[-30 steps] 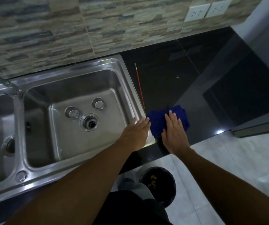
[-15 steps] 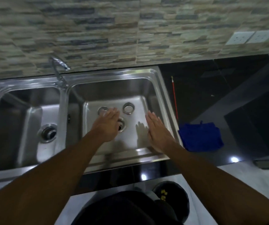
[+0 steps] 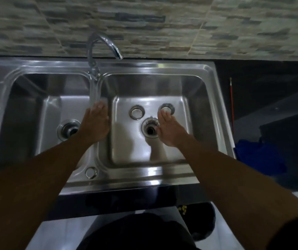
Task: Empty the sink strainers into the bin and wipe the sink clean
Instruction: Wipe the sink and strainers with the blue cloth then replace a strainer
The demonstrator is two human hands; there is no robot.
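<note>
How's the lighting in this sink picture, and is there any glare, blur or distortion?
Head view: dim overall; bright glare streaks on the stainless steel double sink along its front rim; stone-pattern wall tiles and crumpled blue cloth look smeared; the wide-angle lens bows the sink's edges.

Stone-pattern wall (image 3: 144, 24) tiles rise behind a glossy black desk (image 3: 270, 73); a pale tiled floor (image 3: 60, 235) lies below, dimly lit.

faucet (image 3: 90, 55): chrome, curved | red rod (image 3: 232, 100): lying on black counter (image 3: 270, 78) | wall (image 3: 144, 24): stone tiles
</note>
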